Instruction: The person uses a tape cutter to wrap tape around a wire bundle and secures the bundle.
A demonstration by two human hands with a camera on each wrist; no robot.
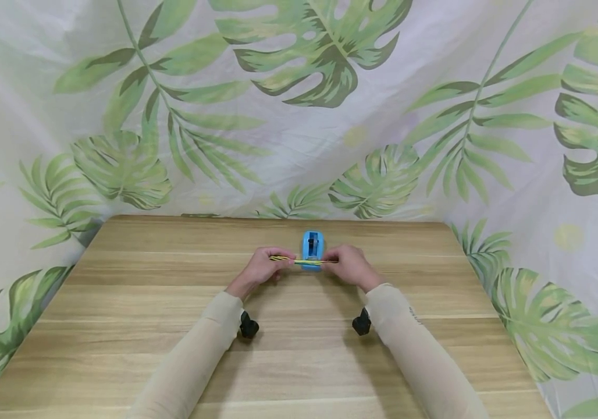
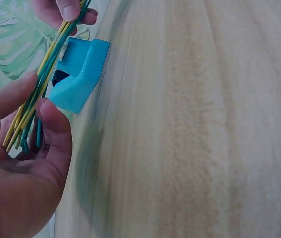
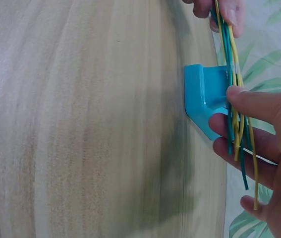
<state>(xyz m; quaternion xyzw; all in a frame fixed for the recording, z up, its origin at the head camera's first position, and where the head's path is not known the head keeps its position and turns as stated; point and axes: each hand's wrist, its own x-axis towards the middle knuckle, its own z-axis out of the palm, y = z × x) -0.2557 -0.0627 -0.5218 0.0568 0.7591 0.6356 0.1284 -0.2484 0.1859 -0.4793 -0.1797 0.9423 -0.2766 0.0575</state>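
Note:
Both hands hold a thin bundle of yellow and green wires [image 1: 306,262] stretched level between them. My left hand [image 1: 266,265] pinches its left part between thumb and fingers, and loose wire ends [image 2: 19,134] poke out over the palm. On the other side, the thumb and fingers of my right hand [image 1: 350,265] pinch the bundle, whose uneven ends [image 3: 249,163] hang past the fingers. A blue tape dispenser [image 1: 306,247] stands on the table, its serrated edge facing me. The bundle crosses in front of the dispenser's near end in the head view.
The wood-grain table [image 1: 299,361] reaches back to a leaf-printed cloth [image 1: 299,163], which also hangs at both sides. Dark camera mounts [image 1: 249,326] sit at the inner side of each wrist, over pale sleeves [image 1: 194,349].

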